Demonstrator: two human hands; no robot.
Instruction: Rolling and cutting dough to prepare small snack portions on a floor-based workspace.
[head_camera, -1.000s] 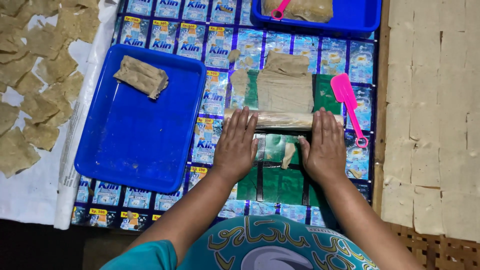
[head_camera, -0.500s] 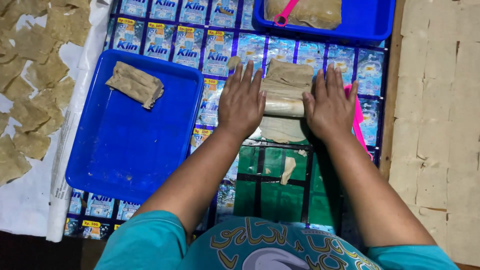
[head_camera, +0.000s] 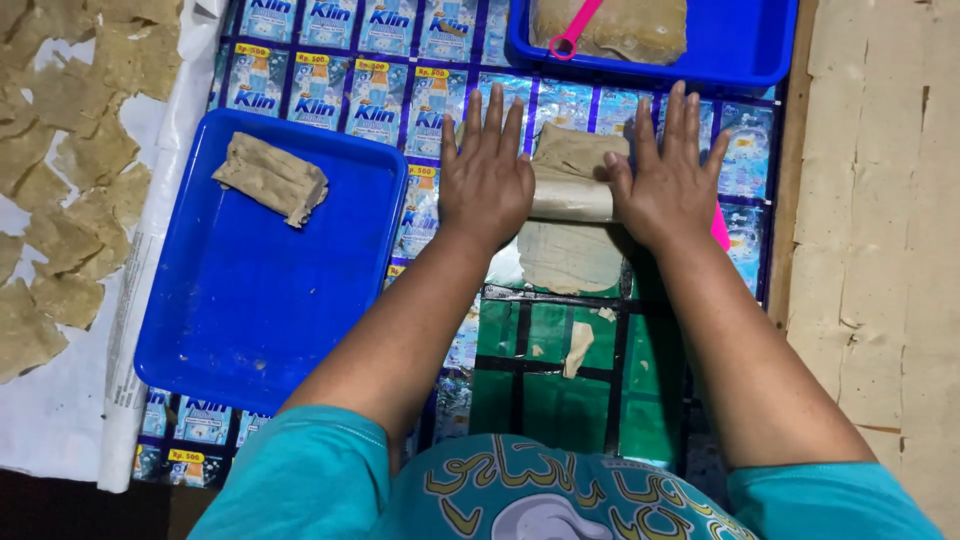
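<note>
While both flat, splayed hands (head_camera: 487, 180) (head_camera: 668, 180) press the rolling pin (head_camera: 570, 200), gripping nothing, its thin dough sheet (head_camera: 572, 255) looks soft, tearable, best lifted by edges.

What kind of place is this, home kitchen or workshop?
Likely a small home food workshop. Both hands, left hand and right hand, press a rolling pin over thin dough on a mat of sachet wrappers, with cut dough pieces spread nearby.

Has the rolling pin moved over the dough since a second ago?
Yes. The rolling pin, under the left hand and right hand, has rolled away from the person, closer to the far blue tray.
</note>
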